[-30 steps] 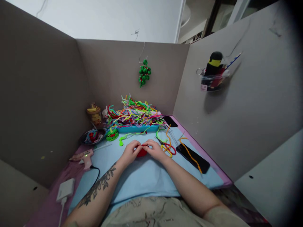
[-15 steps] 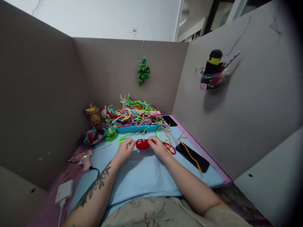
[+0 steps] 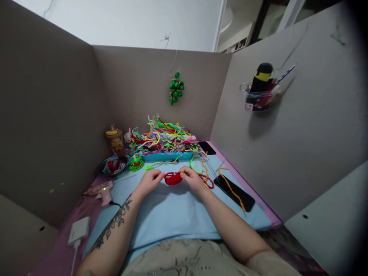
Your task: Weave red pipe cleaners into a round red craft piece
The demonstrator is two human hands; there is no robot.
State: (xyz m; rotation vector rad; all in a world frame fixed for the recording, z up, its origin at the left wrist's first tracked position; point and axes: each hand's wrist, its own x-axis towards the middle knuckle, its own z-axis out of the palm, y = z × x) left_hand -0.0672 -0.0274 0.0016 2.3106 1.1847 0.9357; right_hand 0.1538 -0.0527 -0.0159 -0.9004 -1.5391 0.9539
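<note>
Between my hands hangs a small red oval piece of bent pipe cleaner (image 3: 173, 179), filled in below with gaps along its upper edge. My left hand (image 3: 151, 180) pinches its left end between thumb and finger. At the right end, my right hand (image 3: 190, 177) grips it the same way. The piece is above a light blue cloth (image 3: 172, 214). A red pipe cleaner loop (image 3: 212, 184) lies just right of my right hand. Behind my left hand sits a green pipe cleaner figure (image 3: 136, 163) with red parts.
Many coloured pipe cleaners (image 3: 163, 138) heap over a blue tray (image 3: 169, 156) at the back. A pink glue gun (image 3: 104, 192), a dark bowl (image 3: 101, 167) and a white adapter (image 3: 79, 230) stand left. On the right lies a black phone (image 3: 238, 194) under an orange pipe cleaner.
The red piece has tilted slightly, and its upper gaps look narrower. Both hands keep their pinch at its ends. The camera view has shifted a little.
</note>
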